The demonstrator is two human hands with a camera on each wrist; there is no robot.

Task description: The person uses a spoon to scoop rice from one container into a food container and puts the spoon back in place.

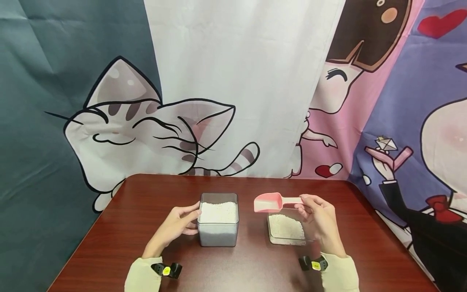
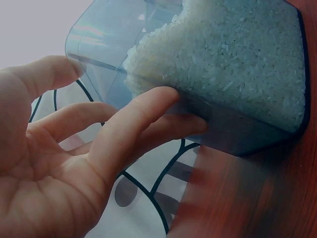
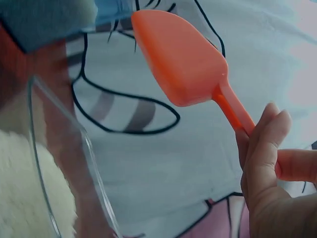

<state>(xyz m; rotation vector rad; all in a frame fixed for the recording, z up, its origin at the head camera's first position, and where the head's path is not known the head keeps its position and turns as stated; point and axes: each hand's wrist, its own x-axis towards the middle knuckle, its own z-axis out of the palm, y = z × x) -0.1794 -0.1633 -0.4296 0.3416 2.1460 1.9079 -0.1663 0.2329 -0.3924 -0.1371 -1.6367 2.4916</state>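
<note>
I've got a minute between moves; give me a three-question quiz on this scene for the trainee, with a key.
1. What does the right hand hold by its handle?
2. True or false: in the head view, the tinted container stands to the left of the clear box.
3. What do the fingers of the left hand touch?
A) the rim of the clear box
B) the side of the tinted container
C) the table top

Key:
1. A pink scoop, which looks orange in the right wrist view.
2. True.
3. B.
</note>
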